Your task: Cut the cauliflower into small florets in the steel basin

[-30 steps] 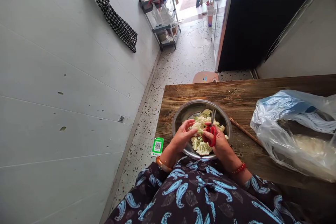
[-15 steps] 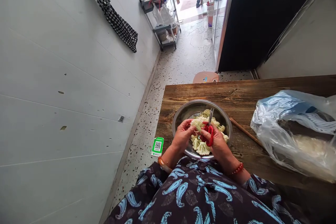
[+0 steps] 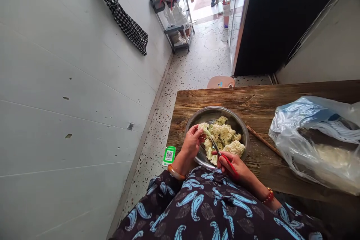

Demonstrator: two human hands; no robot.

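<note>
Left hand: the person's left hand [image 3: 192, 141] has its thumb and fingers pinched together on a pale cream cauliflower floret [image 3: 204, 129], held up over the left part of the bowl, bit of stem pointing right.
Right hand: the right hand [image 3: 233, 163] is curled round the red-handled metal scissors [image 3: 228, 162], blades angled up-left to the floret's stem. Can't tell from where I'm standing if they're actually biting into it.
Bowl: round, shiny stainless steel bowl [image 3: 197, 117], sitting on the dark brown wooden table [image 3: 194, 99] right against the person's front.
In the bowl: a bunch of cream-coloured cauliflower pieces [image 3: 223, 132], mostly heaped toward the middle and right.
Right of the bowl: thin brown sticks [image 3: 263, 141] lying at a slant, then a big crinkly clear plastic bag [image 3: 289, 146] with something pale inside, too blurry to make out.
Wrists: glossy amber-brown bangle [image 3: 176, 173] on the left, red beaded bracelet [image 3: 269, 196] on the right.
</note>
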